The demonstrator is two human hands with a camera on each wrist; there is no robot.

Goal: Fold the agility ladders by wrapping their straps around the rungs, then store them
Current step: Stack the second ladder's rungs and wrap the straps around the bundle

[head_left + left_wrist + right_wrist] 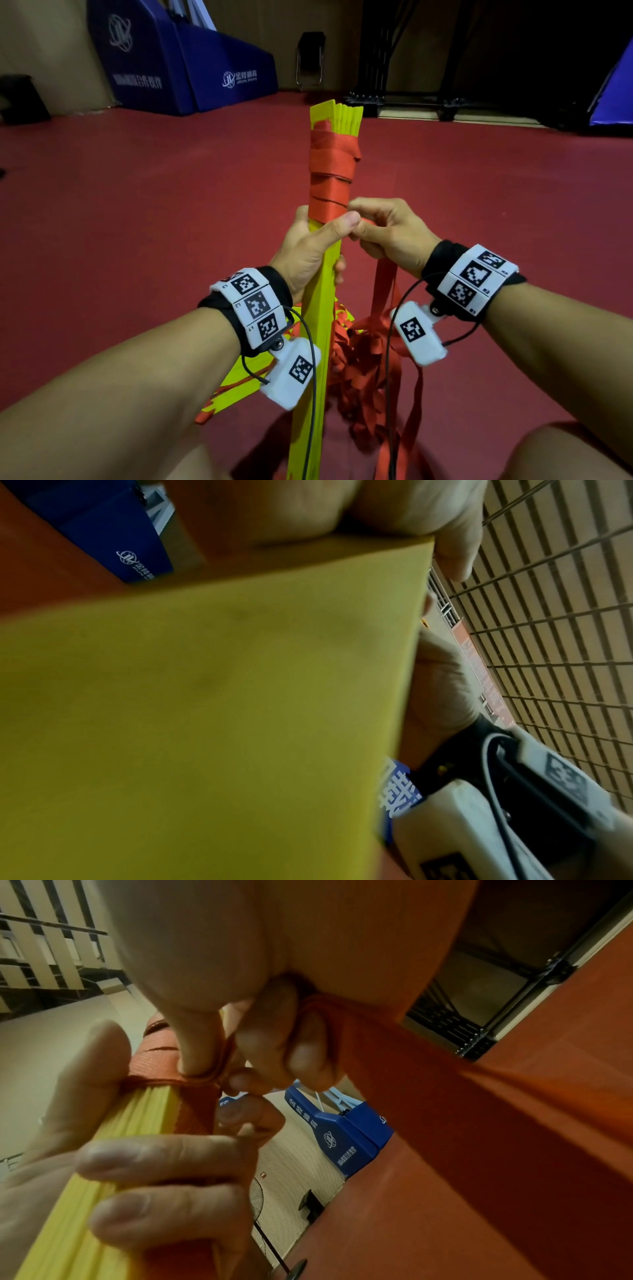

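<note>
A person is holding a stack of yellow ladder rungs (pixel 323 274) upright over the red floor (pixel 137 205), the left hand (pixel 308 250) clenching the stack just below the wrapped section. The right hand (pixel 387 233) is pinching the red strap (pixel 385 294) against the stack's right edge — its loose length is trailing down near the knees. Each turn should probably be lying flat and snug beside the last, the left thumb (pixel 339 224) pinning it while the right hand is feeding slack.

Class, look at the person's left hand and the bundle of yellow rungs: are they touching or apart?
Touching. The head view shows the left hand wrapped around the yellow rungs, just below the wound red strap.
</note>
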